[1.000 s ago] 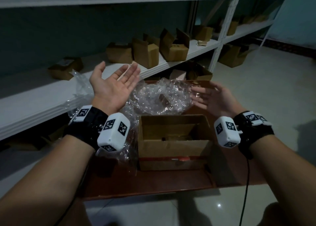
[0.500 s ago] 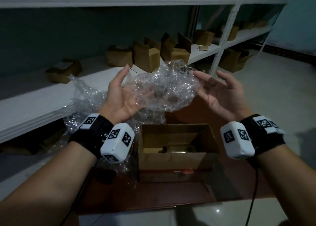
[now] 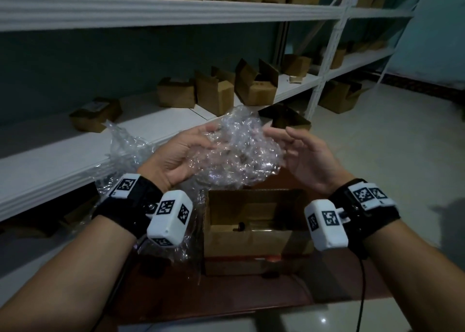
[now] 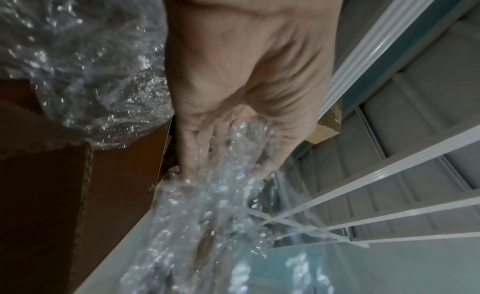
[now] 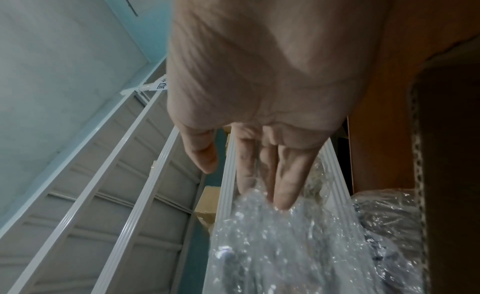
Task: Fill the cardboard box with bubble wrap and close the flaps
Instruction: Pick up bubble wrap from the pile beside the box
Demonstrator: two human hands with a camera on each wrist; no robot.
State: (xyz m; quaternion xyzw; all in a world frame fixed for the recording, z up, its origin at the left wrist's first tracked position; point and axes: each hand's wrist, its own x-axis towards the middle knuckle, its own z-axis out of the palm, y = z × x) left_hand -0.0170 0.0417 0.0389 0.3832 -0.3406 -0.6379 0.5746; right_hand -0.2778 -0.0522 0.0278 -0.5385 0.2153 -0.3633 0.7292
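**Op:** Cradling the bubble wrap (image 3: pixel 239 153) between both palms now, up in the air just above the open cardboard box (image 3: pixel 254 231). My left hand (image 3: pixel 176 155) is spread underneath and beside it, fingers straight, the wad resting on them. My right hand (image 3: pixel 307 155) is spread too, and the fingertips (image 5: pixel 283 195) just touch the plastic. Nothing is pinched.

**Spotter:** How do you expect it to handle?

**Op:** Light and soft, I'd say, and springy. It will probably puff back out once squeezed. The film looks slick, so flat palms alone may let it slide. I'd take it round the middle of the crumple with curled fingers on both sides, then push it down into the box.

**Spotter:** Any fragile risk?

**Op:** Not for the wrap itself. There is something small and dark at the bottom of the box, but I can't tell what.

**Spotter:** What do the wrist views add?

**Op:** The left wrist view shows wrap draped over my left fingers (image 4: pixel 207 154), which the head view half hides. It also shows more loose wrap (image 4: pixel 78 62) lying behind the box. The right wrist view confirms light fingertip contact and a corrugated box edge close by. Only the head view shows the box interior, the shelf (image 3: pixel 63 165) with spare cartons, and the brown table (image 3: pixel 251 296).
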